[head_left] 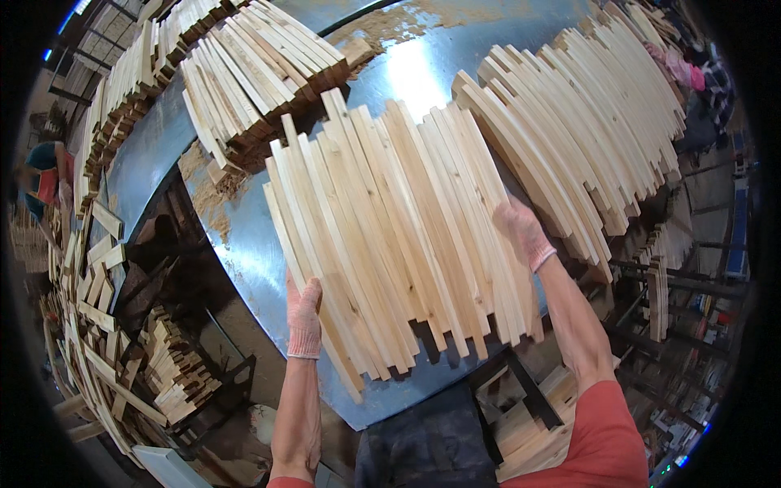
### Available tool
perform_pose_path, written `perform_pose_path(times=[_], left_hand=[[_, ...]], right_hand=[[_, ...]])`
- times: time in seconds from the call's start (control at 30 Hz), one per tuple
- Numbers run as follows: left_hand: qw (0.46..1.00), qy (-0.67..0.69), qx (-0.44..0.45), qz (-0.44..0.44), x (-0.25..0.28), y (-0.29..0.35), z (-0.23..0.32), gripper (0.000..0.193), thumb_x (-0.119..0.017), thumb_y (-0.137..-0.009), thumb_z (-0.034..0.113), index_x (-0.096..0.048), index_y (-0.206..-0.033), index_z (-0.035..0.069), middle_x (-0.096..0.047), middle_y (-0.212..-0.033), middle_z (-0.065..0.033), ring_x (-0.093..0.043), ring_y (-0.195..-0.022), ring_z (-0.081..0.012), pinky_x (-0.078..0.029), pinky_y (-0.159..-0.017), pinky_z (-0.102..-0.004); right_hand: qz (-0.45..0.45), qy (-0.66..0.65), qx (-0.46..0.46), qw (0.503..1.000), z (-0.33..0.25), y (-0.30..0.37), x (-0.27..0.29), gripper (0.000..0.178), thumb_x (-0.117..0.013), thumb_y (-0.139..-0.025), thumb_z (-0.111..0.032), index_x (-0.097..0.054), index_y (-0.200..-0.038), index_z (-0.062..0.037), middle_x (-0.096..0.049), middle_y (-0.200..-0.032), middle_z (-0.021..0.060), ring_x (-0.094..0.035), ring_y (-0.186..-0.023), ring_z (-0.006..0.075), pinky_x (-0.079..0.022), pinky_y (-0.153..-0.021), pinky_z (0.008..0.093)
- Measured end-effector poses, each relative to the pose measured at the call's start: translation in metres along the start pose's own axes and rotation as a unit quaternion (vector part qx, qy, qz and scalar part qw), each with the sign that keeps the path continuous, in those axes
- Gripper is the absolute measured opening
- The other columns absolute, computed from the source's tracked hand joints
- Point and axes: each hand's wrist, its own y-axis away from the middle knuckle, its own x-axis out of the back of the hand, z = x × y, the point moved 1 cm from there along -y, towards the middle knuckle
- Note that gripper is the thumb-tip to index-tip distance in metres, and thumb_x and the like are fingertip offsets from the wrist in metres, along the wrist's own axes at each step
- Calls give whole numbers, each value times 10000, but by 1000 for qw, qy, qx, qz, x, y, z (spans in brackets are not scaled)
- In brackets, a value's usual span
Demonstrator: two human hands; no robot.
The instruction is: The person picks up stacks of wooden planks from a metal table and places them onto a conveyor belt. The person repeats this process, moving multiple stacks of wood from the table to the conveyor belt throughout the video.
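Note:
A wide row of pale wooden strips (390,220) lies side by side in front of me, with uneven ends toward me and away. My left hand (304,319), in a light knitted glove, grips the left edge of the row near its close end, thumb on top. At the opposite edge my right hand (523,232), gloved the same way, clasps the outer strips, its fingers partly hidden. Between both hands the strips are squeezed together over the shiny metal tabletop (350,398).
Another long row of strips (586,122) rests at the right, with a co-worker's pink-sleeved arm (683,69) at its far end. Stacked strips (260,65) stand far left beside sawdust (213,191). Loose offcuts (102,268) pile up at left, near another person (49,183).

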Motion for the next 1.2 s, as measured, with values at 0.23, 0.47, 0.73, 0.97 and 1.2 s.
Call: perform_pose_path(times=[0.23,0.47,0.73,0.97,1.2], left_hand=[[984,81,146,-65,47,35,-34,789,-748,-889,206,-449,-1593,12,-674,-1344,-127,-685,-1182,-225,-572,-1047,-409],[963,178,191,-70,86,119,-76,834,-839,-816,265,-515,-1528,-24,-703,-1305,-143,-706,-1165,-256,-581,-1039,-417],[967,211,139,-17,137,245,-94,961,-914,-781,315,-480,-1572,-17,-666,-1376,-150,-685,-1204,-266,-564,-1073,-444],[957,290,3,25,195,376,-112,979,-884,-784,353,-468,-1590,-18,-654,-1390,-136,-656,-1250,-264,-551,-1076,-432],[932,299,-148,143,290,519,-152,803,-822,-829,351,-567,-1511,12,-662,-1346,-85,-632,-1201,-199,-506,-1088,-390]], right_hand=[[14,0,-119,993,16,85,-15,719,-779,-885,-381,-597,-1422,62,-675,-1176,112,-657,-1050,222,-565,-950,381],[-40,-41,-212,976,32,157,-26,707,-822,-822,-336,-631,-1360,80,-714,-1149,122,-714,-999,242,-613,-907,396],[-97,36,-200,974,17,229,-78,670,-855,-829,-326,-645,-1326,72,-723,-1095,98,-717,-989,208,-603,-890,374],[-233,161,-51,958,18,259,-148,261,-769,-839,-262,-607,-873,-60,-463,-724,-66,-455,-667,78,-378,-614,317],[-339,155,-8,928,20,328,-278,189,-726,-882,-206,-687,-922,-25,-631,-784,11,-596,-657,135,-520,-628,319]])
